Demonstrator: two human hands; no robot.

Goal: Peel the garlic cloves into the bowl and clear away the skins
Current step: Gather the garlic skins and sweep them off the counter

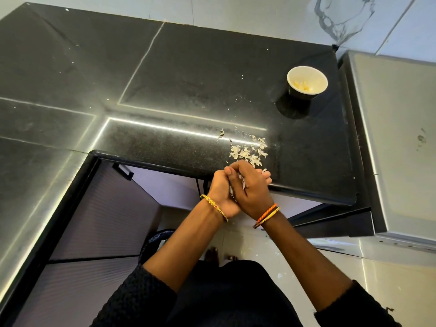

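1. The left hand [220,187] and the right hand [251,188] were pressed together at the near edge of the polished black stone bench [188,74], the right hand lying over the left.
2. The fingers of both hands were curled and clamped on a wad of pale, papery garlic skins [240,181], which showed only through the gap between the hands.
3. A loose heap of the same pale skins [250,149] lay on the bench just beyond the hands, touching the right fingertips at its near side; smaller flecks trailed away toward the far right.
4. A small round bowl, cream inside and dark outside [307,83], stood upright on the far right part of the bench, well apart from the hands.
5. Peeled yellowish garlic cloves [302,85] lay in the bottom of the bowl; their number could not be told.
6. A thin gold bangle [214,207] circled the left wrist; an orange cord and a gold bangle [266,215] circled the right wrist.
7. A brushed steel surface [401,138] adjoined the bench on the right.
8. Dark knitted sleeves [354,303] covered both forearms near the elbows.
9. White scraps [279,276] lay scattered on the pale floor below the bench edge.
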